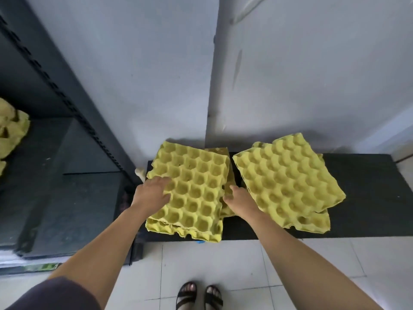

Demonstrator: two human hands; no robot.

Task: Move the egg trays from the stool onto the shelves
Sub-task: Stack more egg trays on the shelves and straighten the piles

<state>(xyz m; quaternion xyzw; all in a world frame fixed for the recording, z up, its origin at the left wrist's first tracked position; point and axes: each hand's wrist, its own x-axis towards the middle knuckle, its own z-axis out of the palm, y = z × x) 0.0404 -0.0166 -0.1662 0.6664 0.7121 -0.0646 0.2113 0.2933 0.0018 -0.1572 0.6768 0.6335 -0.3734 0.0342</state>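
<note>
The top tray (194, 186) of the left stack (185, 227) is what I am after. It lies cups-up on the black stool (368, 198), at the end nearest the shelves (73, 186). My left hand (153, 194) lies on its left edge with the fingers laid fairly straight across the cups, pressing rather than clenched; I cannot tell whether the thumb hooks underneath. My right hand (240, 199) is at the tray's right edge, thumb up and fingertips against the rim, but whether they have got under it and taken hold is hidden from me. I judge this to be the start of a pick-up, with the tray framed between both hands and not yet lifted. The next move calls for getting fingers under both edges and separating one tray, or a chosen few, from those nested below. Then it must be raised level, since the thin pulp will flex, and swung left onto a shelf. By count there are two piles on the stool. The left stack shows at least three layers at its near edge, plus one skewed tray poking out on the right. The right stack (288, 182), just beside it and turned at an angle, shows at least two trays, perhaps a third peeking out at the back. One more clump of trays (11, 133) sits on a shelf at the frame's left edge, cut off, so its number is unclear. Below are the tiled floor (223, 265) and my two sandalled feet (199, 296).
</note>
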